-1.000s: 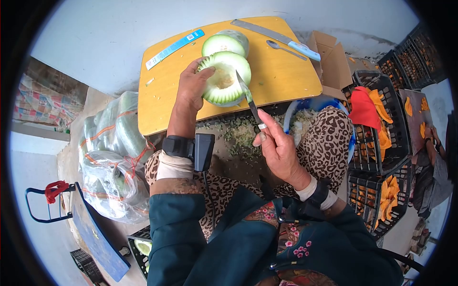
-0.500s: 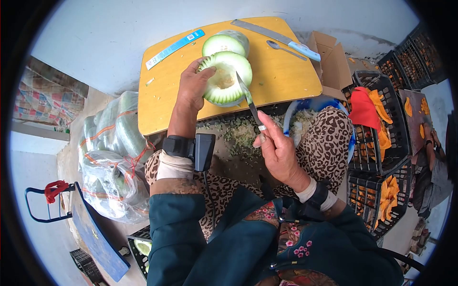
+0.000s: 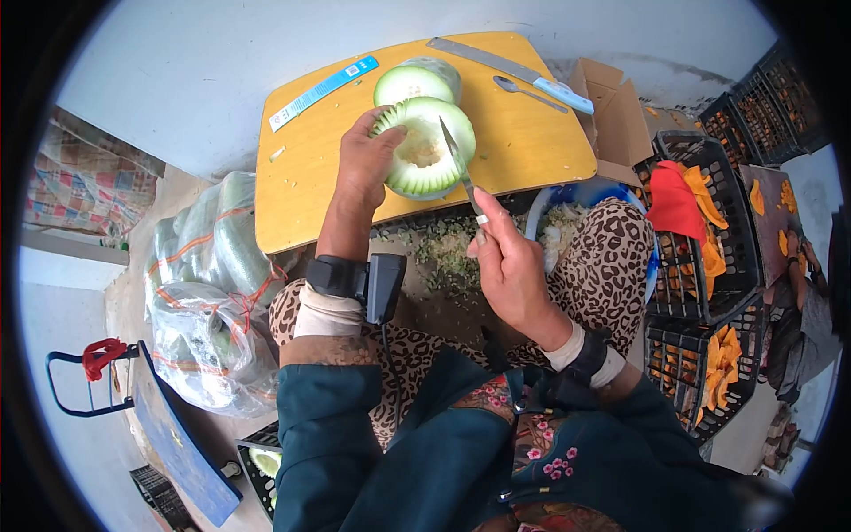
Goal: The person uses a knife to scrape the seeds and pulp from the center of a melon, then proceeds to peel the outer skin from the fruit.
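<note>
My left hand [image 3: 368,152] grips a hollowed half of winter melon [image 3: 452,121], thumb inside its rim and fingers over the outer side. The melon's left and lower rim is cut into a row of notches, while the upper right rim is smooth. In my right hand [image 3: 517,279] is a small kitchen knife [image 3: 457,158], its blade laid against the melon's right rim with the tip pointing up. Just behind stands another cut piece of winter melon [image 3: 415,86], pale face forward, on the yellow table [image 3: 532,146].
A long blade with a blue handle [image 3: 563,93], a spoon [image 3: 523,90] and a blue packaging sleeve [image 3: 328,91] lie on the table. Bagged winter melons [image 3: 208,239] stand left. Black crates [image 3: 709,293] with orange pieces stand right, near another person [image 3: 802,310]. A basin [image 3: 545,199] is below.
The melon half has shifted slightly right and turned a little in my left hand. The knife now lies along the rim farther right, and my right hand is slightly turned.
</note>
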Demonstrator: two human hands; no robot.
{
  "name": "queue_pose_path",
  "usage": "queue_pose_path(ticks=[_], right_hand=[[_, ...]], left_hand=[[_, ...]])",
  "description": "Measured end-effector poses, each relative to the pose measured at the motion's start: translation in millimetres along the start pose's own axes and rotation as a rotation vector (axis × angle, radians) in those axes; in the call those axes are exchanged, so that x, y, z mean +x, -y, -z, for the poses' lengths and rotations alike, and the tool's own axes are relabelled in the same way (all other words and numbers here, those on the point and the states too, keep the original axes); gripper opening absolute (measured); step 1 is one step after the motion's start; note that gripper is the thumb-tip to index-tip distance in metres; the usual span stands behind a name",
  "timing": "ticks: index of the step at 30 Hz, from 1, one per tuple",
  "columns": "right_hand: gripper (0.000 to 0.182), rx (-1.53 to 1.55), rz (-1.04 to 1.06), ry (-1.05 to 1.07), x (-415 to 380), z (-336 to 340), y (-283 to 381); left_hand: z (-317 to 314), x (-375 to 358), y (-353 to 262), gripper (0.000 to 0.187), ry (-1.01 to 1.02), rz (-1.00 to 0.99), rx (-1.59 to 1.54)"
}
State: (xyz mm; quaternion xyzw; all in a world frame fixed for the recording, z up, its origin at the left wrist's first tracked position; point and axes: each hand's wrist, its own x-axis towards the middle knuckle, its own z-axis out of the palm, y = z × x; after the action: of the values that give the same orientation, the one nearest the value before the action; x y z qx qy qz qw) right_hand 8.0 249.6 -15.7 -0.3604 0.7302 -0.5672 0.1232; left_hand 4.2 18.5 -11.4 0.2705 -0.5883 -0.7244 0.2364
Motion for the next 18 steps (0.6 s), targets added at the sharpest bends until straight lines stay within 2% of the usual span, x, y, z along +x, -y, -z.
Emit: queue_pose_path(ticks=[10,18], right_hand=[[0.057,-0.184,0.17,-0.115,18,-13,-6],[0.056,-0.136,0.048,0.009,-1,-3,0]], left_hand=[[-3,1,3,0.038,-0.045,-0.026,0.019],[-6,2,4,0.039,-0.1,-0.041,0.058]])
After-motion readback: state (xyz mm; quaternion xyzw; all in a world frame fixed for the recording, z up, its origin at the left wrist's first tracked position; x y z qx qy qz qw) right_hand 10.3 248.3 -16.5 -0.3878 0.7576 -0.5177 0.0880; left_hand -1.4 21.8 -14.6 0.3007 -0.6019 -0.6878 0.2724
